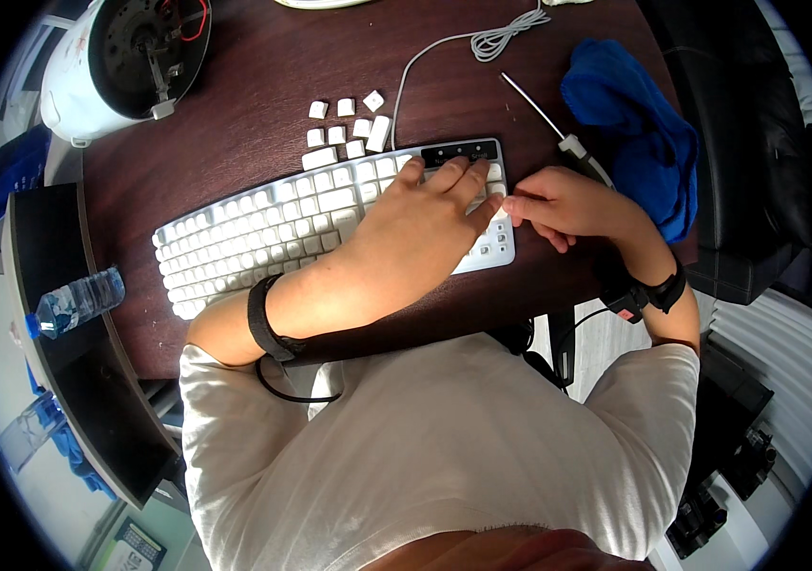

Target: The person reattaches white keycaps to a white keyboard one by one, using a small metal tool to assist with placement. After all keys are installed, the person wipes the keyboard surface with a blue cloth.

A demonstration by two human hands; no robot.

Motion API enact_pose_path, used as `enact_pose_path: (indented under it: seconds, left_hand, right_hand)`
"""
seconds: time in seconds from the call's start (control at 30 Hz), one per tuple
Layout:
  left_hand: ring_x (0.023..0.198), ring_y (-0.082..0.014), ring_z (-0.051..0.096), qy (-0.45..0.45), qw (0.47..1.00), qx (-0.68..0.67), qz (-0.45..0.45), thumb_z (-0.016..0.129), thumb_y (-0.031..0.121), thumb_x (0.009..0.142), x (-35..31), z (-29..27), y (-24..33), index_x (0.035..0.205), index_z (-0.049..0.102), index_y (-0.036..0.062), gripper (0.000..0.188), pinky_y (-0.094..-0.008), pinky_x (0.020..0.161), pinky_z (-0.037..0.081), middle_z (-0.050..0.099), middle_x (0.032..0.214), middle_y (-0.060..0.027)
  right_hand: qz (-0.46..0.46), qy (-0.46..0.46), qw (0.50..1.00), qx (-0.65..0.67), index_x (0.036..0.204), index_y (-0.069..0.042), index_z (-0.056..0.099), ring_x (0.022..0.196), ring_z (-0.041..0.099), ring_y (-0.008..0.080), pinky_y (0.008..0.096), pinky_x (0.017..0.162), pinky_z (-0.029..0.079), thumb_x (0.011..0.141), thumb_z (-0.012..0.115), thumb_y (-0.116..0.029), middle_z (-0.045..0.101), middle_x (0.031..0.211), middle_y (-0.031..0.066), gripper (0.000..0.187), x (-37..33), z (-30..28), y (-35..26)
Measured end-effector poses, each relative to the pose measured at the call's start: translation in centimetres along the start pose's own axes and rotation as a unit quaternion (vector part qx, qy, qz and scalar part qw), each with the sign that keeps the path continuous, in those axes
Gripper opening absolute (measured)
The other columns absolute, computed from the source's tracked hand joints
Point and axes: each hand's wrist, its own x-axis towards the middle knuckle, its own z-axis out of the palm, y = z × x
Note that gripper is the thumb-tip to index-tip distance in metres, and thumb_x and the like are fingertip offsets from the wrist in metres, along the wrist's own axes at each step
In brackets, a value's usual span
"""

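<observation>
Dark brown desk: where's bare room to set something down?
Free: between the white cylindrical appliance and loose white keycaps; between the thin grey cable and metal-shafted screwdriver. Crowded: right of the white rectangular keyboard, by right hand and crumpled blue cloth.

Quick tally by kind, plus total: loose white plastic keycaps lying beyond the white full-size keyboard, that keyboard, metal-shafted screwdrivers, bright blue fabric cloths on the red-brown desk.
Loose white plastic keycaps: 9
White full-size keyboard: 1
Metal-shafted screwdriver: 1
Bright blue fabric cloth: 1
Total: 12
</observation>
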Motion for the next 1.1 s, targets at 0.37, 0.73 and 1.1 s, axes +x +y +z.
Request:
enact_pose_path:
  seconds: [0.37, 0.73, 1.1]
  left_hand:
    - [0.134, -0.0296, 0.047, -0.013, 1.000, 0.004, -0.010, 0.054, 0.007, 0.087, 0.3, 0.0, 0.4, 0.135, 0.059, 0.0070, 0.048, -0.0448, 0.106, 0.041, 0.049, 0.144, -0.0169]
    - [0.134, -0.0303, 0.045, 0.002, 1.000, -0.017, -0.001, 0.056, 0.004, 0.085, -0.1, 0.2, 0.2, 0.134, 0.061, 0.0074, 0.049, -0.0456, 0.107, 0.040, 0.045, 0.147, -0.0169]
    - [0.133, -0.0336, 0.048, -0.051, 0.998, -0.046, 0.000, 0.058, 0.000, 0.083, -1.4, -2.2, -0.6, 0.135, 0.058, 0.0033, 0.051, -0.0449, 0.111, 0.039, 0.049, 0.145, -0.0197]
  right_hand:
    - [0.080, -0.053, 0.994, -0.051, 0.088, 0.001, 0.061, 0.048, 0.062, 0.0159, 0.0279, 0.043, 0.047, 0.107, 0.039, -0.038, 0.059, 0.058, 0.0062, 0.048, 0.5, -0.2, -1.2]
    - [-0.001, -0.076, 0.997, -0.001, 0.089, 0.001, 0.060, 0.045, 0.058, 0.0137, 0.0257, 0.045, 0.045, 0.106, 0.043, -0.027, 0.060, 0.054, 0.0065, 0.037, 0.4, -0.6, 0.4]
    - [-0.003, -0.060, 0.992, -0.109, 0.085, -0.001, 0.063, 0.050, 0.062, 0.0112, 0.0246, 0.046, 0.047, 0.102, 0.054, -0.028, 0.063, 0.059, 0.0054, 0.033, -0.4, -1.5, -0.9]
